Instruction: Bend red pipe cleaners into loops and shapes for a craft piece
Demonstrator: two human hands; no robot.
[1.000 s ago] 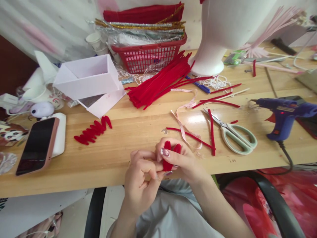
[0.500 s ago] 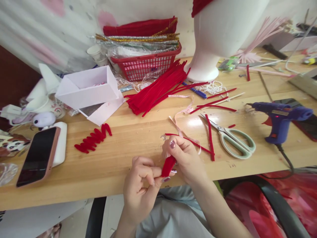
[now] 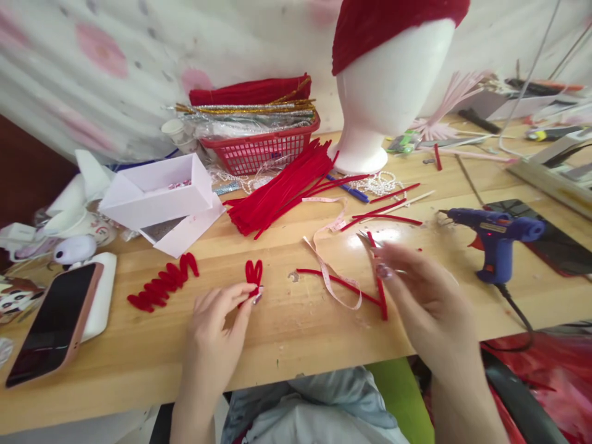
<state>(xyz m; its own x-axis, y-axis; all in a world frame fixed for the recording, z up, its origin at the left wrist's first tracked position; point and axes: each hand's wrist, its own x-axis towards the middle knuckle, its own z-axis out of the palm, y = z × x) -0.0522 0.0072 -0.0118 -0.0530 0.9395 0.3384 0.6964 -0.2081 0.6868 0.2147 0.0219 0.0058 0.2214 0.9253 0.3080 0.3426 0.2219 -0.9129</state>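
Pinched at its lower end between my left hand's (image 3: pixel 219 324) thumb and fingers is a red fuzzy pipe cleaner (image 3: pixel 254 271) bent into two upright loops. My right hand (image 3: pixel 423 302) is over the scissors (image 3: pixel 365 237), hiding most of the handles; only the blade tips and a bit of handle show. Motion smears its fingers, and I cannot tell whether they grip. Just left of it lie a straight red pipe cleaner piece (image 3: pixel 381 299) and a pink tape measure (image 3: pixel 326 262). A row of red bent loops (image 3: pixel 161 282) lies left of my left hand.
A blue glue gun (image 3: pixel 497 240) with a cord lies at right. Behind are a bundle of red pipe cleaners (image 3: pixel 282 191), a red basket (image 3: pixel 263 151) and a white mannequin head (image 3: pixel 374 111). At left are a white box (image 3: pixel 157 197) and a phone (image 3: pixel 55 324).
My hands have parted. The left has carried the red loops leftward above the table; the right has let go of them and moved right, over the scissors. The camera view has shifted.
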